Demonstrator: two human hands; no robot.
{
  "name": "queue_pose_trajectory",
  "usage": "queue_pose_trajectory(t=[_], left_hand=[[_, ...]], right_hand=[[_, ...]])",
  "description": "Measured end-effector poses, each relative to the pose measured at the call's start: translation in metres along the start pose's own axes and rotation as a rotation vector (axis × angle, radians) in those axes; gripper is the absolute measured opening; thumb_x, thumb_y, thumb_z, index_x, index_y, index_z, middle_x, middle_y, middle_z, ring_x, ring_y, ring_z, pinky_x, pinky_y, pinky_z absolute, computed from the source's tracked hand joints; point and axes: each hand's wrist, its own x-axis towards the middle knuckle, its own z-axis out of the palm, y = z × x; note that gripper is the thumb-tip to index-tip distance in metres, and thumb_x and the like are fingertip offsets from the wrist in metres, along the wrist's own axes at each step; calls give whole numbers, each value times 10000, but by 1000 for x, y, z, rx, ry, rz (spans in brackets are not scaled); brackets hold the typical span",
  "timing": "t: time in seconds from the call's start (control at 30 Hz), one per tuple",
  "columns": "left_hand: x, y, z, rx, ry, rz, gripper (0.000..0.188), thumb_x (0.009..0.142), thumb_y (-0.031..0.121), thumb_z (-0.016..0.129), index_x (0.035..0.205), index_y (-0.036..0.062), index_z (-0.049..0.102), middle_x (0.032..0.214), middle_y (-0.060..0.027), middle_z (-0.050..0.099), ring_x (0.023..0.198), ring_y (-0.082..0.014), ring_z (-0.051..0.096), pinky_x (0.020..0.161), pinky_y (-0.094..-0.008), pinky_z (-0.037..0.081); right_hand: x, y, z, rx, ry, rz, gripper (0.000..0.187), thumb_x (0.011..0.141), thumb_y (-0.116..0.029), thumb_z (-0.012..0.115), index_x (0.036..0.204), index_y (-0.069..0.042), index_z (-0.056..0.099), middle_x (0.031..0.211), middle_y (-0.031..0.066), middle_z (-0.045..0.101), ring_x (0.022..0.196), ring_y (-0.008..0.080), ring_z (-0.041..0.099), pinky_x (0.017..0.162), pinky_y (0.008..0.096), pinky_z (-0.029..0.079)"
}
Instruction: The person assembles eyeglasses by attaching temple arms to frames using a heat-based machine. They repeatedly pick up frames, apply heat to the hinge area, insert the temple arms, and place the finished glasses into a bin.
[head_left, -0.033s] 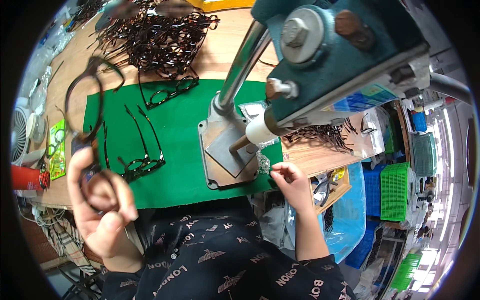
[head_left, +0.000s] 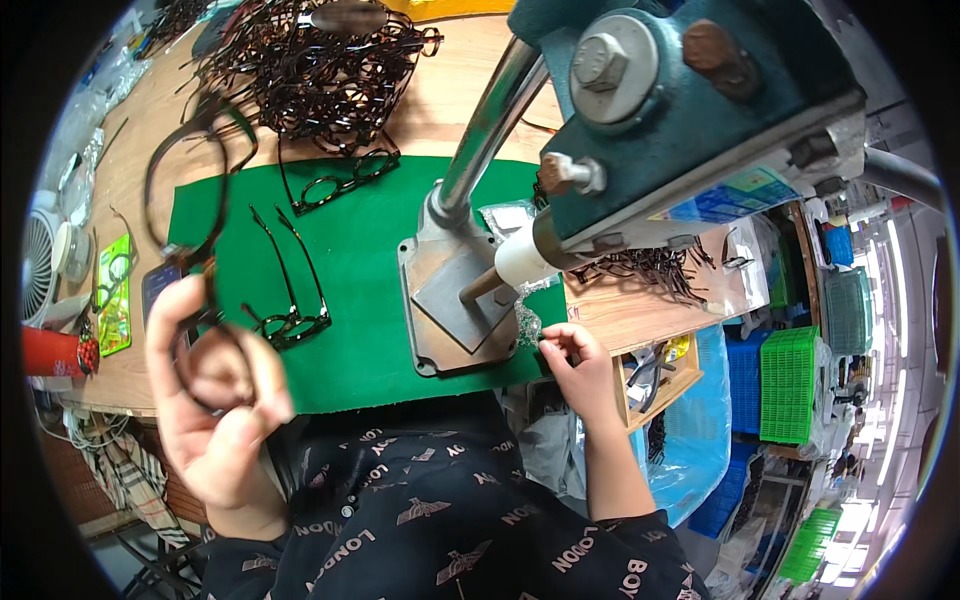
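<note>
The left hand (head_left: 215,400) is raised at 8 o'clock in the view, fingers curled closed around a dark eyeglass frame (head_left: 190,190), which it grips by 1 lens rim while the other rim stands up toward 10 o'clock. The right hand (head_left: 575,360) sits at 4 o'clock of the press base plate (head_left: 450,300), thumb and forefinger pinched shut at a crinkled clear bag (head_left: 527,320); whatever small part it may hold is too small to tell. The step in hand appears to be parts pick-up ahead of seating the frame under the teal bench press (head_left: 680,130). The next move likely calls for a firm pinch on the small part and for bringing the frame down to the plate, clear of the steel column (head_left: 485,130). On the green mat (head_left: 370,350), 1 pair of glasses (head_left: 290,290) lies with temples open at 9 o'clock of the plate, and 1 frame front (head_left: 335,180) lies at the mat's 12 o'clock edge. A heap of dark frames (head_left: 310,70) covers the wooden bench (head_left: 470,60) beyond. A small white fan (head_left: 45,260) stands at the far 9 o'clock side. Blue and green plastic crates (head_left: 790,380) stack at 3 o'clock, beside the bench.
</note>
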Motion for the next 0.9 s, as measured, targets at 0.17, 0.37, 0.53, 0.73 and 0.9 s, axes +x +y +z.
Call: queue_pose_trajectory(t=[0.17,0.37,0.53,0.73,0.9], left_hand=[[8,-26,37,60,-78,0,642,808,4,532,1369,5,219,830,-60,503,730,-114,490,665,-209,402],[-11,-134,29,599,-96,421,592,829,-109,475,1348,9,217,997,-142,527,850,-173,538,783,-270,437],[-2,-149,39,663,-11,513,531,723,-98,571,1222,-12,410,831,-129,597,688,-244,581,624,-313,472],[-1,-144,34,661,-42,442,537,734,-82,576,1234,0,400,828,-104,607,651,-209,556,596,-304,460],[4,-145,43,575,-51,392,521,752,-84,558,1240,-4,392,818,-108,595,656,-193,575,603,-283,471]], right_hand=[[19,-4,2,59,191,-145,73,800,5,620,868,-9,596,776,44,582,699,91,539,616,223,443],[173,-43,-37,-602,345,-886,128,791,-99,644,867,-8,594,869,121,607,748,235,593,684,328,474],[317,-6,-55,-969,346,-639,202,785,-124,650,926,6,585,967,149,567,822,268,573,738,347,462],[374,9,-42,-958,395,-495,293,778,-154,657,997,22,575,1085,182,518,912,308,550,803,369,448],[371,14,-74,-711,581,-763,369,772,-178,663,1056,36,566,1183,209,477,987,341,531,858,388,437]])
